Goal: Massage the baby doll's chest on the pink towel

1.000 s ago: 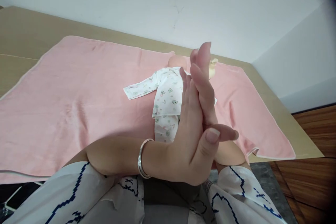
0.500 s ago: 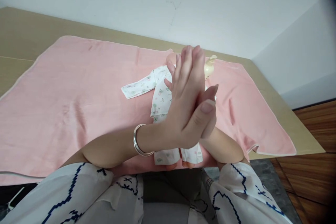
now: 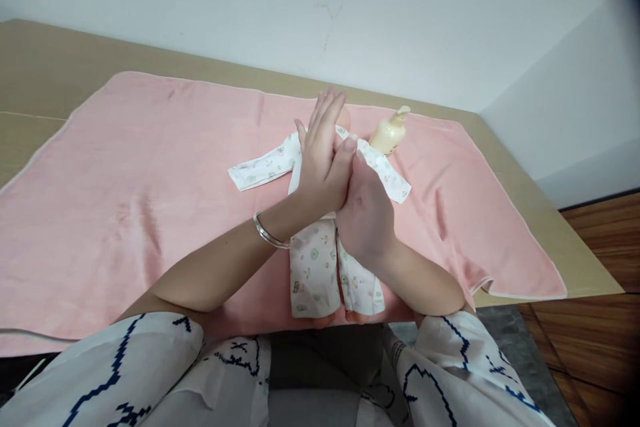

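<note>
My left hand [image 3: 320,160], with a silver bangle on its wrist, is held upright with the fingers stretched out. Its palm presses against my right hand [image 3: 367,220], which sits lower and holds nothing. Both hover just above a baby doll [image 3: 315,267] in white printed clothes. The doll lies on a pink blanket [image 3: 150,187], its head mostly hidden behind my hands and one sleeve spread to the left. A cream pump bottle [image 3: 389,133] stands just beyond the doll's right sleeve.
The blanket covers a tan table [image 3: 40,73] against a white wall. The table's right edge drops to a wooden floor [image 3: 600,347]. My white patterned sleeves [image 3: 150,373] fill the bottom of the view.
My pressed hands have moved down and away from the camera, sliding against each other; the left hand now sits higher than the right. The bottle and the doll's legs have come into view.
</note>
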Demonstrator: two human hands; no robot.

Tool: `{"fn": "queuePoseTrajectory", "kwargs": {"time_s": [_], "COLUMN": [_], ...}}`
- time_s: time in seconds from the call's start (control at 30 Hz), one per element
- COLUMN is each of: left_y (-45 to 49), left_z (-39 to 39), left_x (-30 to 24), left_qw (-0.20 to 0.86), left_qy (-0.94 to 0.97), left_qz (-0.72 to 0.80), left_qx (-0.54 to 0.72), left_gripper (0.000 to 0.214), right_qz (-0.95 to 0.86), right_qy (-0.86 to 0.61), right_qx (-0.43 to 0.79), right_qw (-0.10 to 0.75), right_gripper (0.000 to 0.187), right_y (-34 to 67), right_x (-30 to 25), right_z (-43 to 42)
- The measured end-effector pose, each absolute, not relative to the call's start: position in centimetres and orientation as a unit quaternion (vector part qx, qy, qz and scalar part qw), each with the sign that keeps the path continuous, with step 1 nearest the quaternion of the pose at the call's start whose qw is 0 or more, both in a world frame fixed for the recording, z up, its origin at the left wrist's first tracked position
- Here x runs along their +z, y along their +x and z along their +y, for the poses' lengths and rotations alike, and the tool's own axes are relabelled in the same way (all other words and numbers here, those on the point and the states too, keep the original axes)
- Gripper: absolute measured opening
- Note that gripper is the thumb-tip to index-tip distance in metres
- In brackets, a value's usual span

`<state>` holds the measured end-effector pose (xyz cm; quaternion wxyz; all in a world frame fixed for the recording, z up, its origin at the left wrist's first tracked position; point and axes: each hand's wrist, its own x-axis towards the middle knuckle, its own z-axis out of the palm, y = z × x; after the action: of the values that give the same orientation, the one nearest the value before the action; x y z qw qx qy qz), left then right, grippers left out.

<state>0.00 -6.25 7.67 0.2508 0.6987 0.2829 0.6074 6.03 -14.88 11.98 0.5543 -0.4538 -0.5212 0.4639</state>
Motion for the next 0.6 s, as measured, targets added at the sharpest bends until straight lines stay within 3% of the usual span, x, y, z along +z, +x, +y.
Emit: {"fn": "queuePoseTrajectory", "kwargs": {"time_s": [0.13, 0.33, 0.4, 0.5, 0.6], "left_y": [0.1, 1.0, 1.3, 1.4, 1.3], "left_z": [-2.9, -0.7, -0.5, -0.3, -0.1], "left_x": [6.0, 2.9, 1.7, 0.2, -0.4], "left_qw": [0.245, 0.252, 0.246, 0.253, 0.261], "left_qy": [0.697, 0.681, 0.681, 0.664, 0.634], "left_qz": [0.303, 0.387, 0.403, 0.4, 0.422], "left_qx": [0.602, 0.568, 0.56, 0.578, 0.594], "left_gripper": [0.064, 0.055, 0.046, 0.044, 0.041], "right_qz": [-0.547, -0.641, -0.684, -0.752, -0.778], "right_qy": [-0.449, -0.556, -0.562, -0.587, -0.582], "right_qx": [0.482, 0.139, 0.111, 0.093, 0.066], "right_qw": [0.517, 0.511, 0.451, 0.286, 0.227], "right_gripper": [0.059, 0.06, 0.054, 0.047, 0.051], "right_y": [7.7, 11.1, 11.5, 11.4, 11.8], "right_x": [13.1, 12.1, 11.1, 9.1, 6.9], "right_z": [-14.0, -10.7, -9.3, -7.1, -4.8]}}
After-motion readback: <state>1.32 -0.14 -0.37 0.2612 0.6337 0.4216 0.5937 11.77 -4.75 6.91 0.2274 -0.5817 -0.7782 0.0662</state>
